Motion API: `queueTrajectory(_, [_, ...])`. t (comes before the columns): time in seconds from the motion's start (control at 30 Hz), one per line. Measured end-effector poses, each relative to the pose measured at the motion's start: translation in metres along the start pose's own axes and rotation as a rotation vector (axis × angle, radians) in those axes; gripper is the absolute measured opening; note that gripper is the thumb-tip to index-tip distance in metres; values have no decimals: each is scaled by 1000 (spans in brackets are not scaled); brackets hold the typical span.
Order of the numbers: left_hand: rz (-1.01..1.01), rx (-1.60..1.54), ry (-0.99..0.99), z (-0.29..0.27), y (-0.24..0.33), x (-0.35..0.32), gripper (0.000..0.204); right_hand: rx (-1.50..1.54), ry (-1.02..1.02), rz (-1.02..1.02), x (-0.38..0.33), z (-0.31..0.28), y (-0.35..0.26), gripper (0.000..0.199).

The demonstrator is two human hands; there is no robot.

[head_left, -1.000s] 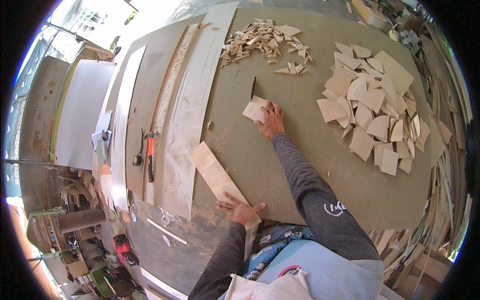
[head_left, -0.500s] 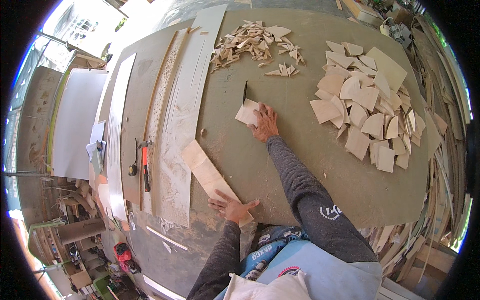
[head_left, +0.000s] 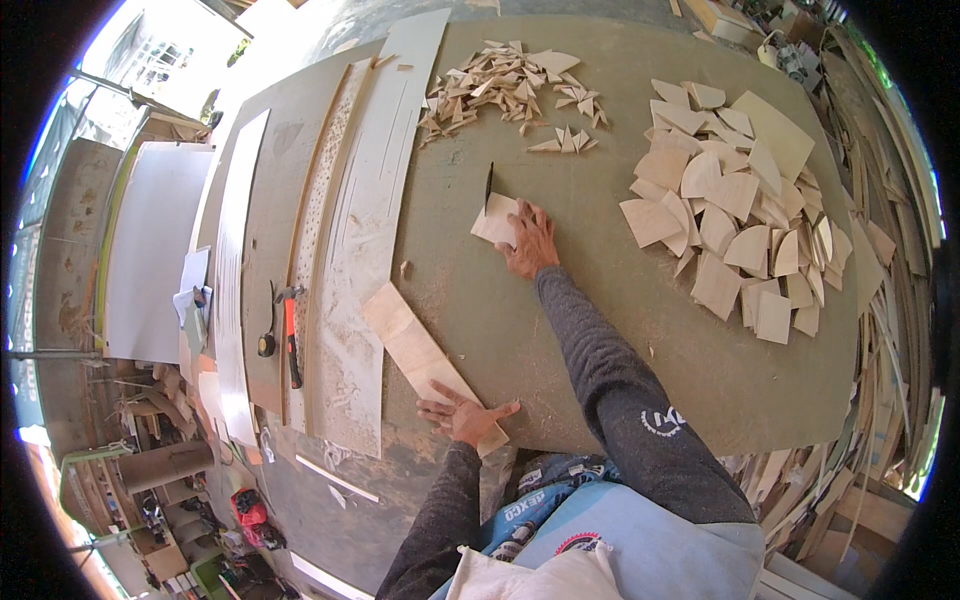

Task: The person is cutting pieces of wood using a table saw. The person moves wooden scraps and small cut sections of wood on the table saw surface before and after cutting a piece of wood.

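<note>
Bare tabletop lies open between the wood strip and the piled offcuts.

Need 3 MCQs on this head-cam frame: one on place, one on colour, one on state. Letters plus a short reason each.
1. Where does the long wooden strip lie?
A. under the left hand, at the near edge of the bench
B. on the pile of flat offcuts
C. beside the saw blade

2. What colour is the handle of the hammer?
A. blue
B. orange-red
C. green

3. What is the right hand doing?
A. hanging in the air
B. pressing flat on a small wooden piece by the saw blade
C. gripping the hammer

Key: 1 A, the left hand's spread fingers rest on the strip's near end. 2 B, the handle shows orange-red left of the strip. 3 B, the palm lies on the piece, next to the thin dark blade.
</note>
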State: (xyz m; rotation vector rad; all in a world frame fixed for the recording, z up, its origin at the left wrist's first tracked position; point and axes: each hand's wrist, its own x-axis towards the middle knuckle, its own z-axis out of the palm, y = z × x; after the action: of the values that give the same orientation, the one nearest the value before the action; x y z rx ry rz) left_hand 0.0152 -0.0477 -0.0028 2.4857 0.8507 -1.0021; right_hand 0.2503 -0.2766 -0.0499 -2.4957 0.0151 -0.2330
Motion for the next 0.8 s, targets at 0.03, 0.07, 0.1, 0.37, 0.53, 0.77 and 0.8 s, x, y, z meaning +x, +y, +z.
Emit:
queueTrajectory(0.03, [2, -1, -4, 0, 0, 0, 184, 5, -4, 12, 1, 0, 1, 61])
queueTrajectory(0.07, [4, -1, -8, -1, 1, -1, 184, -2, -12, 18, 3, -1, 1, 61])
queueTrajectory(0.1, [7, -2, -12, -2, 1, -2, 184, -9, -20, 25, 5, -2, 1, 61])
queueTrajectory(0.37, [25, -35, 13, -3, -2, -5, 184, -11, -61, 50, 23, -14, 3, 61])
queueTrajectory(0.53, [12, -33, 7, -2, -3, -5, 185, -21, -71, 60, 29, -15, 4, 62])
queueTrajectory(0.77, [19, -42, 24, -3, -1, -5, 185, -38, -94, 89, 39, -15, 3, 64])
queueTrajectory(0.8, [21, -39, 29, -3, -1, -6, 185, -40, -89, 85, 40, -13, 4, 64])
